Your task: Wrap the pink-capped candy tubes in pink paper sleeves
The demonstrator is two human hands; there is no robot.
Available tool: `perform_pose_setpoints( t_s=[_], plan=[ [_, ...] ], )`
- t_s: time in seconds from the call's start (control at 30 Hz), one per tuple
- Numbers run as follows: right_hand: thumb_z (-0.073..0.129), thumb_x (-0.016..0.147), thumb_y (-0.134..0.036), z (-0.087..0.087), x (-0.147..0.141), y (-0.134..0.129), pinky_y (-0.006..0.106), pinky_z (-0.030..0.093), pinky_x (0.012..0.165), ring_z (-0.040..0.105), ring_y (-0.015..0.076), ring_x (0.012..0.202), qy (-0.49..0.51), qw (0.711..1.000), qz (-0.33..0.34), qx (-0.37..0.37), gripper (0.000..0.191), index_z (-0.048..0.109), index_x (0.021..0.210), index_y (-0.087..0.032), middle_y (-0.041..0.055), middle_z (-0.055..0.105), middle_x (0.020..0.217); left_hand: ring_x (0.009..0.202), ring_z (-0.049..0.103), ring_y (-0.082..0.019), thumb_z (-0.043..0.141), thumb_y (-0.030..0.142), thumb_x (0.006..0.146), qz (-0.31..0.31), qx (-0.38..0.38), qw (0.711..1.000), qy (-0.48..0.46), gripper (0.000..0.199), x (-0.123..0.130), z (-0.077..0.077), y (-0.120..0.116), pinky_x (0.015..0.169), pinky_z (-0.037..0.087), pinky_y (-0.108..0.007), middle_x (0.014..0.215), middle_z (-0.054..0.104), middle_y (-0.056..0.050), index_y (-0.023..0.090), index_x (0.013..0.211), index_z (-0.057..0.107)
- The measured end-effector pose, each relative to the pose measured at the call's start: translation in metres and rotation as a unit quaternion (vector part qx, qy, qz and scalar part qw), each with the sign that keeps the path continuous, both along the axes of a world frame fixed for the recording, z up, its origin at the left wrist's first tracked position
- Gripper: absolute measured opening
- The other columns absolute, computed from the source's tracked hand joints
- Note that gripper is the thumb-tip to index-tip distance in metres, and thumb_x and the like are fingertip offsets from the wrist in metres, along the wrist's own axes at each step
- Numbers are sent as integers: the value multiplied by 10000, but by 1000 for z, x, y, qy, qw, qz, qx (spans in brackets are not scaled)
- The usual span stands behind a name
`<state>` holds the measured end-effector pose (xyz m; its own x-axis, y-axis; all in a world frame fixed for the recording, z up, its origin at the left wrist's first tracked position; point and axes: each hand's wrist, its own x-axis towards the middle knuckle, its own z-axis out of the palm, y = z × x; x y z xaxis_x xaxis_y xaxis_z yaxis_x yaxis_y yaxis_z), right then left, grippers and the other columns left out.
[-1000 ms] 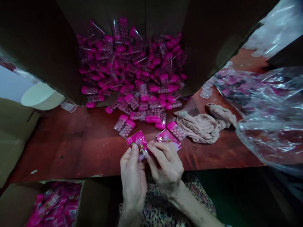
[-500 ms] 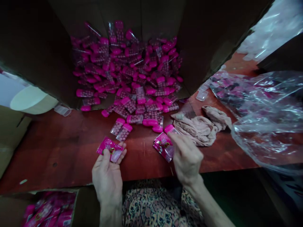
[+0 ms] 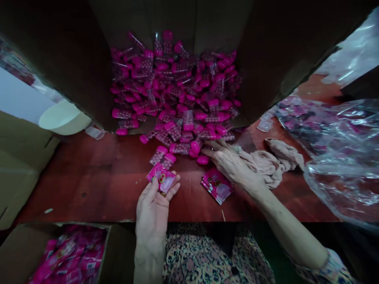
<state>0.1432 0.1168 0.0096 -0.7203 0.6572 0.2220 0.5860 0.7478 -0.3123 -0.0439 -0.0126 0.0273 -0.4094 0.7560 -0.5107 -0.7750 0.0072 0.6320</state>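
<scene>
Between the thumb and fingers of my left hand (image 3: 155, 205) is a pink printed packet (image 3: 161, 178), held above the red table. My right hand (image 3: 226, 159) reaches over the front edge of the pile of clear containers with pink caps (image 3: 180, 148); its fingertips touch the containers there, and what they hold, if anything, is hidden. A small stack of pink packets (image 3: 217, 185) lies on the table just below my right hand. Two capped containers (image 3: 168, 161) filled with pink balls lie just beyond the held packet.
An open cardboard box (image 3: 266, 51) on its side surrounds the pile. A crumpled cloth (image 3: 266, 165) and a clear plastic bag (image 3: 340, 173) lie right. At left is a white bowl (image 3: 63, 118); below it, a box of filled pink packs (image 3: 77, 256).
My right hand has moved from beside the packet stack up to the containers, its fingers now extended. The view has shifted left; my left hand still holds its packet, nearer the two containers.
</scene>
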Motion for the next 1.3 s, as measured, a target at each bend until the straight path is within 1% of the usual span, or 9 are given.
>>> perform_pose_setpoints(
  t_s=[0.17, 0.27, 0.33, 0.4, 0.63, 0.73, 0.93, 1.2, 1.3],
  plan=[
    [430, 867, -91, 10, -5, -23, 448, 427, 851, 521, 276, 972, 19, 999, -43, -6, 279, 582, 1085, -172, 126, 615, 1036, 909, 678, -263, 617, 204, 801, 31, 11, 999, 31, 124, 1, 5, 1, 861, 503, -440, 943, 725, -96, 122, 869, 680],
    [410, 933, -217, 21, -11, -56, 376, 464, 756, 564, 225, 847, 119, 983, -75, -114, 189, 566, 1031, -180, 86, 628, 928, 933, 666, -256, 619, 211, 797, 60, 12, 997, 55, 102, 6, 9, 4, 867, 499, -460, 925, 722, -76, 131, 834, 670],
    [410, 946, -314, 25, -17, -78, 308, 476, 657, 570, 173, 712, 171, 950, -88, -246, 193, 561, 981, -198, 36, 617, 811, 926, 663, -246, 622, 211, 794, 70, 16, 995, 70, 87, 11, 12, 5, 860, 502, -454, 881, 718, -58, 133, 781, 658],
    [412, 946, -360, 26, -25, -95, 286, 476, 667, 573, 155, 713, 214, 911, -108, -336, 205, 551, 1002, -220, 8, 609, 788, 888, 670, -224, 622, 206, 794, 71, 22, 994, 77, 81, 17, 14, 6, 838, 512, -417, 845, 715, -44, 136, 765, 650],
    [441, 939, -336, 18, -46, -111, 197, 421, 545, 516, 96, 593, 372, 804, -136, -444, 207, 530, 811, -200, -35, 563, 687, 739, 680, -169, 588, 221, 827, 67, 13, 996, 62, 113, 39, 19, 7, 715, 531, -326, 786, 722, -43, 154, 748, 633],
    [450, 934, -329, 17, -45, -116, 200, 412, 551, 506, 99, 599, 369, 805, -145, -442, 198, 524, 802, -201, -33, 564, 689, 708, 677, -170, 584, 239, 826, 52, 11, 996, 67, 123, 44, 20, 8, 692, 526, -311, 745, 718, -46, 152, 756, 636],
    [392, 953, -328, 14, -42, -123, 223, 388, 554, 486, 112, 595, 306, 850, -140, -406, 231, 523, 811, -202, -24, 548, 679, 760, 693, -202, 584, 263, 819, 21, 13, 994, 103, 153, 47, 16, 10, 727, 529, -336, 833, 742, -90, 139, 839, 672],
    [350, 956, -345, 0, -43, -121, 227, 391, 510, 501, 115, 539, 301, 857, -132, -398, 273, 503, 789, -191, -7, 558, 654, 798, 693, -203, 548, 288, 846, -52, -11, 995, 83, 213, 43, 9, 8, 764, 516, -326, 842, 738, -117, 106, 875, 653],
    [357, 954, -360, -5, -43, -122, 218, 400, 509, 501, 109, 541, 323, 839, -159, -407, 286, 508, 781, -189, -9, 562, 657, 827, 687, -205, 572, 263, 831, -95, -4, 993, 73, 171, 40, 9, 8, 775, 512, -322, 850, 734, -112, 108, 866, 633]
  ],
)
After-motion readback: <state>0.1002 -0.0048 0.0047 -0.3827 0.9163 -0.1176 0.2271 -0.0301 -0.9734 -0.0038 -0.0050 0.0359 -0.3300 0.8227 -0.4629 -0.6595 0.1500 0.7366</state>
